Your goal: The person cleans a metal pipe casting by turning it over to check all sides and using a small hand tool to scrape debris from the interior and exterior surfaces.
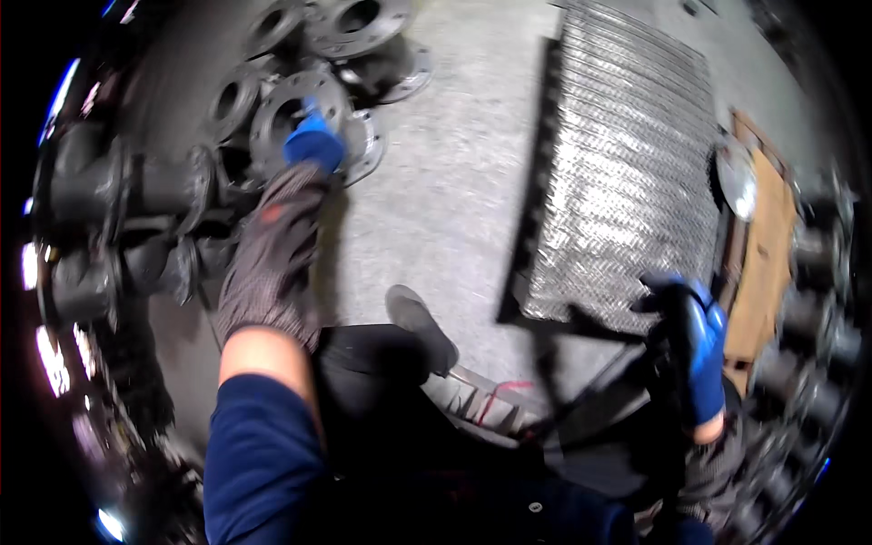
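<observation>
Flanged fitting (266,136) lies under left grip (314,143), closure unclear; right grip (706,350) clasps black tool (670,350).

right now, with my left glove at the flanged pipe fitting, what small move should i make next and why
Probably settle the left hand into a firm hold on the flanged pipe fitting: it lies over the flange face beside the open bore, though its grip can't be made out. The right hand is far off by the textured metal plate.
</observation>
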Demonstrator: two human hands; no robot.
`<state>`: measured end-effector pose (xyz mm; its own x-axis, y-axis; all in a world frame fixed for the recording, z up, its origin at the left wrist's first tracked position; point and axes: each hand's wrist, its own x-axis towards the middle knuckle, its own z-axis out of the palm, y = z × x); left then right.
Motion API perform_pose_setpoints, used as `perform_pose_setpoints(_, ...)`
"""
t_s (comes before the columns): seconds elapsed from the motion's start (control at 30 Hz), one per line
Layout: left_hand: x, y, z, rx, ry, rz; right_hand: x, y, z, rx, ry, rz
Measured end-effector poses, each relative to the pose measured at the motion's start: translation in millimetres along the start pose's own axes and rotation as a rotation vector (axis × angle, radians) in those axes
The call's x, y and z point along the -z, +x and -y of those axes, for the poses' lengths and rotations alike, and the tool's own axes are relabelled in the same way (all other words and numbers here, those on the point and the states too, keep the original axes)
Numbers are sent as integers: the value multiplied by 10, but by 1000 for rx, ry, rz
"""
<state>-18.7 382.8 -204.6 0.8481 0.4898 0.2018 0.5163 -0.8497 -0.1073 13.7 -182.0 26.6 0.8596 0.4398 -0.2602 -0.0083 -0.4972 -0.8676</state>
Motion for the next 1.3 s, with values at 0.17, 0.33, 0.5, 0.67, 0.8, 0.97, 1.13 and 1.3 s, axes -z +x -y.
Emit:
perform_pose_setpoints(0.17,806,-1304,-684,-355,-140,134,-199,138,-401,54,300,52)
perform_pose_setpoints(0.33,1555,-2144,-1553,-417,-122,437,-714,263,-662,257,140,-129)
perform_pose_setpoints(0.5,1673,-1811,-1032,-9,-877,546,-1148,201,-434,-50,114,64)
perform_pose_setpoints(0.67,988,-1472,-185,222,-936,574,-1984,389,-760,54,-32,-15)
perform_pose_setpoints(0.8,965,-1599,-251,527,-1961,1157,-2165,340,-729,27,-78,66)
perform_pose_setpoints(0.97,761,-1383,-127,158,-1693,1032,-2564,548,-595,-2,-58,116)
perform_pose_setpoints(1.13,770,-1224,-324,279,-1750,1116,-2761,790,-856,-177,328,-27)
perform_pose_setpoints(1.3,827,-1199,-569,269,-1444,813,-2706,838,-1260,-58,113,-128)
